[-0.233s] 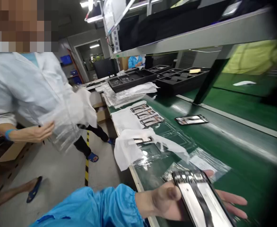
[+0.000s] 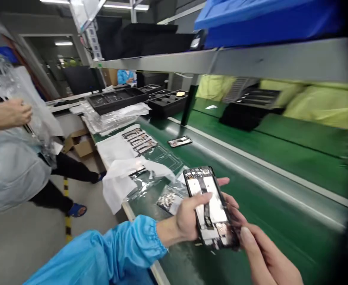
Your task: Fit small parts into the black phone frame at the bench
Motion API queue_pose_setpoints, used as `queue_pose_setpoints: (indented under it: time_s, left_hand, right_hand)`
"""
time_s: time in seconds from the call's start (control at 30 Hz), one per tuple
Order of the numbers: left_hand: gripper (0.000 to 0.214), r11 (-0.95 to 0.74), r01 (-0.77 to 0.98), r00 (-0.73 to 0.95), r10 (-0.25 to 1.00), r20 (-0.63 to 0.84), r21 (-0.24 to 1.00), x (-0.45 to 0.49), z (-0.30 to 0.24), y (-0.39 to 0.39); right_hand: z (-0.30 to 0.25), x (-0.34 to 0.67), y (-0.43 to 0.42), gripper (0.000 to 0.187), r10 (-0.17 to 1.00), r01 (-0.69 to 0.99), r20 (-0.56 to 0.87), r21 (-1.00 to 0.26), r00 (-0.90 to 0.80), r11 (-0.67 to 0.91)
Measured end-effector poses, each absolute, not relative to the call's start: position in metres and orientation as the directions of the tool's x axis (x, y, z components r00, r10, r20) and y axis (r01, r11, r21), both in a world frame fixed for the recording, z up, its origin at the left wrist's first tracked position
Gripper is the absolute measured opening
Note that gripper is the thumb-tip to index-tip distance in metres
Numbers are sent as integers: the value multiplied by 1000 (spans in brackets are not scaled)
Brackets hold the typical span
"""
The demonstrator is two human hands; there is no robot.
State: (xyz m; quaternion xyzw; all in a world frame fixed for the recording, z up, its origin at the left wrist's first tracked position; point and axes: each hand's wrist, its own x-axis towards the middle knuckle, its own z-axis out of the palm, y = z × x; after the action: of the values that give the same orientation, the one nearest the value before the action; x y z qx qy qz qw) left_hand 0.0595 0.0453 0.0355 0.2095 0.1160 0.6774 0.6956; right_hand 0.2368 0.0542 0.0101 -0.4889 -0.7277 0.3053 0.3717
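Observation:
My left hand [image 2: 188, 215] is closed around an opened smartphone assembly [image 2: 218, 204], with the thumb across its front and the fingers behind. White panels, a dark flex cable down the middle and a black frame show on it. At its lower right corner, the thumb and fingers of my right hand [image 2: 266, 253] pinch the edge; a small part there may be hidden. Under my left wrist lies a clear bag of small parts [image 2: 168, 200]. Farther along the bench, another phone assembly [image 2: 180, 141] lies alone.
Several phone assemblies [image 2: 140, 138] lie in a row beside white wrapping sheets [image 2: 116, 178] on the green bench [image 2: 269, 202]. Black compartment trays [image 2: 116, 99] stand at the far end. A metal shelf [image 2: 251, 59] crosses above. A co-worker's hand [image 2: 9, 116] holds clear plastic packaging at left.
The view has swung right. My left hand has brought the phone assembly up into fuller view, and my right hand has appeared at its lower corner. The co-worker's packaging is now higher.

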Motion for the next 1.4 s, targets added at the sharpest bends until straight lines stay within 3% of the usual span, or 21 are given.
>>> queue_pose_setpoints:
  time_s: [0.17, 0.27, 0.37, 0.53, 0.77, 1.03, 1.4]
  left_hand:
    - [75, 68, -894, 177, 962, 208, 444, 86, 71, 83]
    - [70, 87, -879, 234, 935, 265, 470, 106, 88, 95]
    - [70, 100, -862, 278, 913, 298, 497, 124, 101, 102]
    - [69, 60, -831, 281, 903, 324, 553, 140, 106, 109]
    - [61, 32, -789, 327, 867, 376, 613, 133, 97, 113]
    - [52, 26, -728, 388, 840, 380, 686, 137, 97, 110]
    - [52, 16, -715, 421, 808, 412, 699, 139, 89, 114]
  right_hand:
    - [65, 269, 61, 26, 762, 591, 601, -533, -241, 606]
    - [76, 281, 57, 16, 658, 626, 704, -392, -268, 674]
    - [82, 289, 55, 17, 607, 675, 764, -331, -219, 660]
    - [94, 301, 55, 16, 554, 675, 814, -310, -176, 669]
    - [98, 309, 49, 15, 605, 662, 778, -367, -166, 653]
    - [99, 307, 51, 16, 569, 689, 815, -351, -109, 635]
    - [100, 316, 54, 14, 541, 696, 821, -279, -184, 661]
